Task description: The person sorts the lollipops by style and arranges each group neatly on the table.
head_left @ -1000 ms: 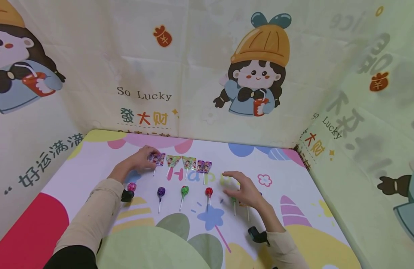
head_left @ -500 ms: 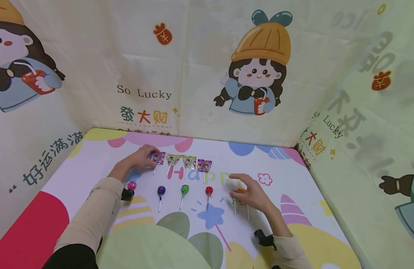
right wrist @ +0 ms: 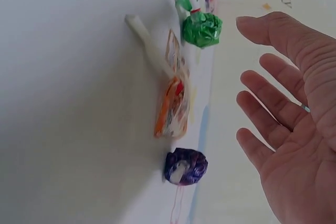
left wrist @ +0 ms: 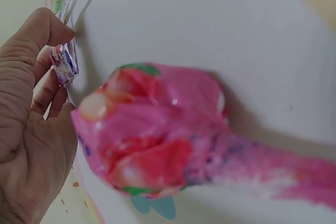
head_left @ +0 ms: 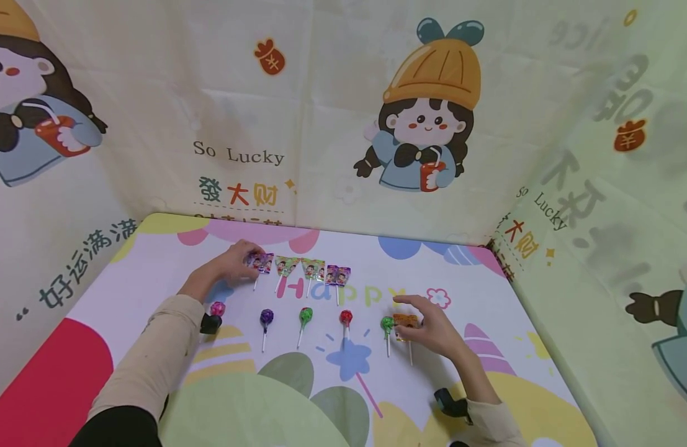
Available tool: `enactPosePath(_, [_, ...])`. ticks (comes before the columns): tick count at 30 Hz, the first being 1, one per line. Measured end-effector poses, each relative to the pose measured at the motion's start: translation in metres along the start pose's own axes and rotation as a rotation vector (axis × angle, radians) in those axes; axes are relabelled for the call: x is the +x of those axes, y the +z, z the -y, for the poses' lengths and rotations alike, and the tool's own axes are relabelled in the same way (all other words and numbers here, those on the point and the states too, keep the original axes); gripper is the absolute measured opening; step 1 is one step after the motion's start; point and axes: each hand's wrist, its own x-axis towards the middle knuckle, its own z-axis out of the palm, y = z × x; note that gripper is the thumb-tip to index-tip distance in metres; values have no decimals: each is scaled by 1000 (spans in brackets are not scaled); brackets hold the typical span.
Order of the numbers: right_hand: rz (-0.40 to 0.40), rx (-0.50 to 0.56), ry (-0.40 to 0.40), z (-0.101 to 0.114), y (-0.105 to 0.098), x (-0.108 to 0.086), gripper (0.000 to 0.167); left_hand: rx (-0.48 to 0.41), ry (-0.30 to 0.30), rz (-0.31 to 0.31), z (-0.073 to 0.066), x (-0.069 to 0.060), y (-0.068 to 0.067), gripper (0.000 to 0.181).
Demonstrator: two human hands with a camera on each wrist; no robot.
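Note:
In the head view my left hand (head_left: 231,264) holds the edge of a purple flat-wrapped lollipop (head_left: 263,262), the leftmost of the back row; its wrapper (left wrist: 64,64) shows between thumb and fingers in the left wrist view. Beside it lie two green flat-wrapped lollipops (head_left: 287,266) and another purple one (head_left: 338,274). My right hand (head_left: 437,326) hovers, fingers spread and holding nothing, by an orange flat-wrapped lollipop (head_left: 406,320) and a green round lollipop (head_left: 387,324). A dark purple round lollipop (right wrist: 186,166) shows in the right wrist view; the hand covers it in the head view.
Along the front row lie pink (head_left: 217,308), purple (head_left: 267,317), green (head_left: 306,315) and red (head_left: 345,318) round lollipops. The pink one is close under the left wrist. Printed cloth walls (head_left: 332,124) border the patterned table (head_left: 237,410) at the back and sides.
My right hand has drifted right, uncovering the green round lollipop and the orange flat-wrapped one. The left hand stays at the purple flat-wrapped lollipop, almost still.

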Motion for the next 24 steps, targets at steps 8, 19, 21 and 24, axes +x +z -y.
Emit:
enactPosePath(8, [-1,-62,16,-12,0,-8,55,-8,-13,-2,-1,-1,0,61])
enactPosePath(19, [69,-76,59,-26,-3,-19,59,-24,-13,2,0,0,0,60])
enactPosePath(21, [79,-86,51,-28,-3,-20,60,-21,-12,2,0,1,0,60])
enactPosePath(24, [83,-97,14,-30,-3,-21,61,-16,-10,2,1,1,0,60])
